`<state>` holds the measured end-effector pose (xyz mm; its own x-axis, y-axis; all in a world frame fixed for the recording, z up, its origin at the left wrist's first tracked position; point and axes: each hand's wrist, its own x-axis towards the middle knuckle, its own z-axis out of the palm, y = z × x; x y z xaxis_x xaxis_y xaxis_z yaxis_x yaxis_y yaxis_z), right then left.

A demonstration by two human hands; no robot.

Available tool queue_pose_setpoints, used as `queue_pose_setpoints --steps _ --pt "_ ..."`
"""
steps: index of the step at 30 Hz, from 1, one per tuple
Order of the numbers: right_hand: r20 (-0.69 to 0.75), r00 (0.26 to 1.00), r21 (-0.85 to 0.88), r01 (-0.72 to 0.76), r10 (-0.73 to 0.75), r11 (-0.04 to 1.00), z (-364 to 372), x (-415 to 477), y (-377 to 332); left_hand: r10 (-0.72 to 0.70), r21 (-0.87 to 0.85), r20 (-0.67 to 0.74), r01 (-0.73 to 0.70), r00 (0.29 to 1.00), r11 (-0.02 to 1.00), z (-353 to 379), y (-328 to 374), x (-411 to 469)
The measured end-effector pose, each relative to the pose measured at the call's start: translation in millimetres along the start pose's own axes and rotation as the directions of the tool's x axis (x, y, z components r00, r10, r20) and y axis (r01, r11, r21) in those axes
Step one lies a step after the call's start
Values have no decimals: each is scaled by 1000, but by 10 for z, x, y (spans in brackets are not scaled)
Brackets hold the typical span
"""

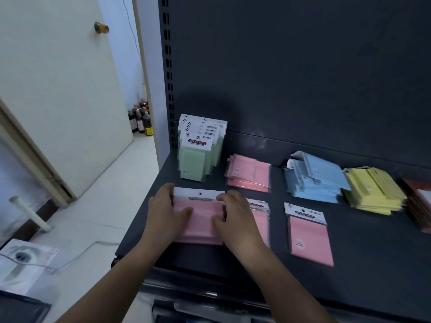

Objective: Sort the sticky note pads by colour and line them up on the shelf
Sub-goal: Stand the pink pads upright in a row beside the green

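Pink stack (201,226) at the shelf's (373,264) front left, held from both sides. The left hand (166,213) curls round its left edge and the right hand (235,222) round its right, with both thumbs on top.

The wrappers look slick, so a loose squeeze could probably let the stack fan out or shed a pad. It lies near the shelf's front lip, and a pad that slips may go over. The green pads (198,157) stand upright at the back left. Setting the stack beside them carelessly could topple that row. The right wrist lies over a second pink pad (262,217) and might drag it askew.

There are no bins or boxes. Each pad sits in its own clear wrapper under a white header card. Otherwise the shelf carries everything:
- a pink pile (249,173) lying flat behind;
- a ragged blue pile (312,180);
- a yellow pile (373,190);
- a lone pink pad (307,236) in front.
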<state>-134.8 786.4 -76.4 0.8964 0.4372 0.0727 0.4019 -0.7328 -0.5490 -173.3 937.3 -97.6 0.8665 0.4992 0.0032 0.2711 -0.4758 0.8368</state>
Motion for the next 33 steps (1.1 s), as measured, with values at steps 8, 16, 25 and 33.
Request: queue_pose_setpoints --steps 8,16,25,33 --pt "43 999 4 5 -6 1000 -49 -57 -29 -31 -7 56 32 998 999 37 37 60" --pt "-124 992 85 -21 32 996 -191 44 49 184 144 0 -182 983 973 73 273 41" --pt "-90 902 683 -253 423 685 -373 358 312 210 -171 428 -149 879 974 509 792 318" --pt "24 852 899 -248 524 361 -403 373 301 131 -330 390 6 911 944 671 847 331"
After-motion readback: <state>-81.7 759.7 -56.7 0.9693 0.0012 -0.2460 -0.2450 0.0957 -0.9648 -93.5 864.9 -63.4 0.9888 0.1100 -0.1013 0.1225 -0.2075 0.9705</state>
